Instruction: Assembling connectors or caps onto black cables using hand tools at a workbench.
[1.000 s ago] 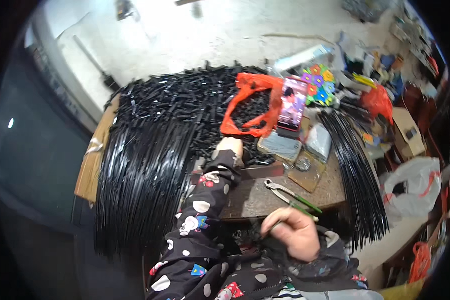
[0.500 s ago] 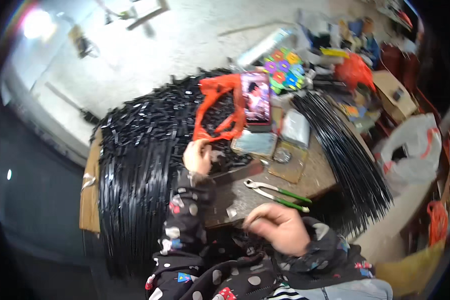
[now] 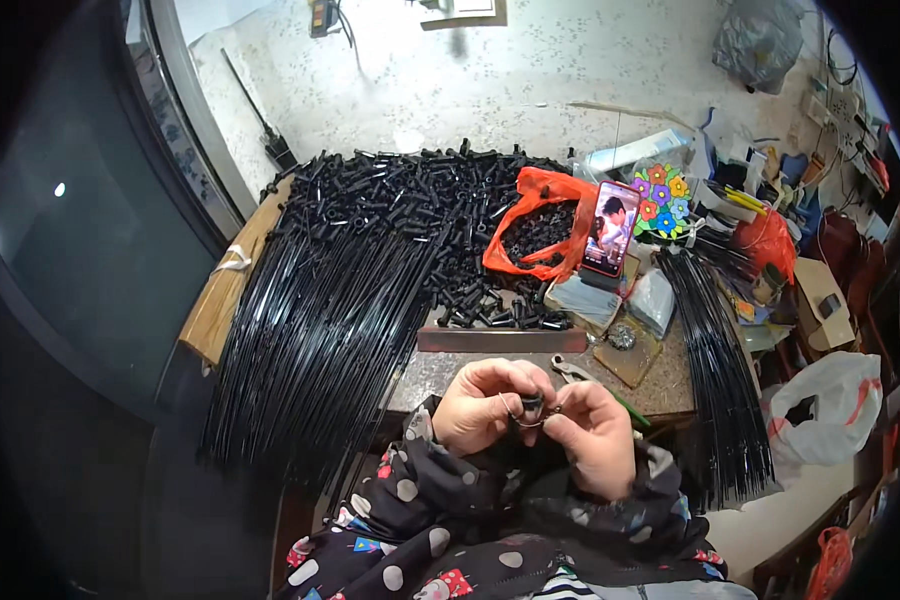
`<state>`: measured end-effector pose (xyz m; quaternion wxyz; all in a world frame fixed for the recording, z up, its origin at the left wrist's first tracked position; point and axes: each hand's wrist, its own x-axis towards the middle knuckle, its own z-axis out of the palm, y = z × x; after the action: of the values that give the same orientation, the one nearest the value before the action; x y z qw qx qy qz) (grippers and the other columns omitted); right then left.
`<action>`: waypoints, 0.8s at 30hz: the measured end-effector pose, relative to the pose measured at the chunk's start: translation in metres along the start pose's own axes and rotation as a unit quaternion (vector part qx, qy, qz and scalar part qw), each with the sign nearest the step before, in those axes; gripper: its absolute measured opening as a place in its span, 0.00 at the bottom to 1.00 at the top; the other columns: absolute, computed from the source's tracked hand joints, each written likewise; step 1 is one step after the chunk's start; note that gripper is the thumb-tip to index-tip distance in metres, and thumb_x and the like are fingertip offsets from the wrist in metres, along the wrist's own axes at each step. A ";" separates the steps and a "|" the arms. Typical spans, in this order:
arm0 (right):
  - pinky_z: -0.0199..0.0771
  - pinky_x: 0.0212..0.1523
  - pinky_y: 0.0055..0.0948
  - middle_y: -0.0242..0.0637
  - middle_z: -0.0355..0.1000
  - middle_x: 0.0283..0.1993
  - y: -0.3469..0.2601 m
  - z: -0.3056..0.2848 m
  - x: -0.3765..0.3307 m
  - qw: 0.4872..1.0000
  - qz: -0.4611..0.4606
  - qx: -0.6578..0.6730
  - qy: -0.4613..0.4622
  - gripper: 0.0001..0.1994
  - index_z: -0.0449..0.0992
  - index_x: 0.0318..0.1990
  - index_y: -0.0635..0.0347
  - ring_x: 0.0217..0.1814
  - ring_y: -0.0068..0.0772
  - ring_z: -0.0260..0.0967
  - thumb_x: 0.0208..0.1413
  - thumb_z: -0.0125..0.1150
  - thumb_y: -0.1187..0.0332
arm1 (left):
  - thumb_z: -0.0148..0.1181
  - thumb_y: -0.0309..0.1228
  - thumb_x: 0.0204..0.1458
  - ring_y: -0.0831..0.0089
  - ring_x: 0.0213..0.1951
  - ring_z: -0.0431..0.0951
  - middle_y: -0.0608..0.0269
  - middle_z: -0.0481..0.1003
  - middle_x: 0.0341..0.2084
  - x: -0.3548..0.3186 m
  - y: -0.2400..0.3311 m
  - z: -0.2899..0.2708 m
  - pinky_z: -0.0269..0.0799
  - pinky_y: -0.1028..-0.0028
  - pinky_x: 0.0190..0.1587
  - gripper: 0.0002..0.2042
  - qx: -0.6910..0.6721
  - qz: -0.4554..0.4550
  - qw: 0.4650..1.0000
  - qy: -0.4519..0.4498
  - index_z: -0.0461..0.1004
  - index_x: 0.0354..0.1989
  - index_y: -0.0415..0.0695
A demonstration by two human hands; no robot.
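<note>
In front of my body, just off the table's near edge, both hands meet. My left hand (image 3: 485, 405) is closed, its fingers round a small black plastic piece (image 3: 532, 402). Close against it, my right hand (image 3: 598, 435) pinches something tiny and dark beside that piece. A thin pale strand (image 3: 515, 420) curves below the fingertips; which hand holds it I cannot tell. Partly hidden behind my right hand lie green-handled pincers (image 3: 568, 368). An orange plastic bag (image 3: 500, 250), open at the top, holds many small black parts (image 3: 545, 232).
Black tubular parts (image 3: 390, 195) heap along the back. Long black strands hang over the table (image 3: 420, 385) in a left bundle (image 3: 315, 320) and a right bundle (image 3: 715, 370). A dark bar (image 3: 500, 340) lies ahead of my hands. A lit phone (image 3: 610, 228) stands beside the orange bag.
My left hand has come back from the orange bag to meet my right hand, and now holds a black piece. The view has shifted, showing more of the wall.
</note>
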<state>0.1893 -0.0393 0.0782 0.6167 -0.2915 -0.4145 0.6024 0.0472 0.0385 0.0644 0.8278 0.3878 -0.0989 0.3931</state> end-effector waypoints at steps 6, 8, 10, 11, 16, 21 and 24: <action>0.68 0.37 0.23 0.36 0.69 0.33 0.000 0.016 -0.004 1.000 -0.005 0.003 0.007 0.06 0.66 0.32 0.64 0.33 0.26 0.68 0.49 0.56 0.78 | 0.55 0.20 0.46 0.67 0.32 0.73 0.51 0.69 0.35 -0.017 0.022 0.020 0.74 0.71 0.30 0.09 0.063 -0.021 0.996 0.061 0.72 0.37 0.35; 0.68 0.37 0.23 0.35 0.69 0.33 0.000 0.014 -0.005 1.000 -0.011 -0.015 0.004 0.06 0.66 0.33 0.64 0.33 0.26 0.68 0.49 0.56 0.78 | 0.55 0.20 0.46 0.67 0.32 0.73 0.52 0.69 0.34 -0.014 0.023 0.014 0.74 0.71 0.30 0.09 0.073 -0.041 0.995 0.056 0.72 0.37 0.35; 0.68 0.37 0.22 0.35 0.69 0.33 0.000 0.012 -0.006 1.000 -0.013 -0.022 0.003 0.06 0.66 0.33 0.64 0.33 0.26 0.69 0.49 0.56 0.78 | 0.54 0.19 0.45 0.67 0.32 0.73 0.53 0.69 0.33 -0.012 0.023 0.009 0.73 0.71 0.31 0.09 0.111 -0.047 0.992 0.034 0.72 0.36 0.35; 0.68 0.37 0.22 0.35 0.69 0.33 -0.001 0.013 -0.006 0.999 -0.018 -0.029 0.004 0.06 0.65 0.33 0.64 0.33 0.25 0.68 0.49 0.56 0.78 | 0.54 0.18 0.45 0.67 0.32 0.73 0.54 0.68 0.33 -0.012 0.024 0.008 0.73 0.71 0.31 0.09 0.133 -0.050 0.990 0.025 0.73 0.36 0.35; 0.68 0.38 0.23 0.34 0.69 0.34 -0.001 0.008 -0.008 0.999 -0.024 -0.022 -0.009 0.07 0.66 0.36 0.65 0.34 0.24 0.68 0.50 0.55 0.77 | 0.54 0.17 0.44 0.67 0.33 0.72 0.54 0.68 0.34 -0.005 0.028 0.007 0.72 0.71 0.34 0.09 0.209 -0.043 0.977 -0.010 0.74 0.35 0.35; 0.67 0.39 0.22 0.36 0.68 0.37 -0.026 0.003 -0.003 0.988 0.107 -0.027 -0.107 0.10 0.68 0.41 0.68 0.35 0.25 0.67 0.52 0.54 0.75 | 0.56 0.17 0.41 0.68 0.37 0.69 0.56 0.68 0.34 -0.003 0.021 0.011 0.67 0.73 0.38 0.09 0.294 0.042 0.953 -0.050 0.75 0.33 0.37; 0.67 0.40 0.22 0.36 0.69 0.37 -0.011 -0.014 -0.003 0.997 0.032 -0.063 -0.019 0.12 0.67 0.43 0.69 0.36 0.24 0.67 0.52 0.53 0.75 | 0.57 0.17 0.39 0.68 0.41 0.65 0.56 0.67 0.34 -0.005 -0.002 0.013 0.63 0.73 0.40 0.08 0.306 0.062 0.949 0.055 0.75 0.31 0.37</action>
<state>0.2076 -0.0414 0.0805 0.5697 -0.3314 -0.4541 0.5995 0.0472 0.0261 0.0698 0.6477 0.5929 0.0478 0.4761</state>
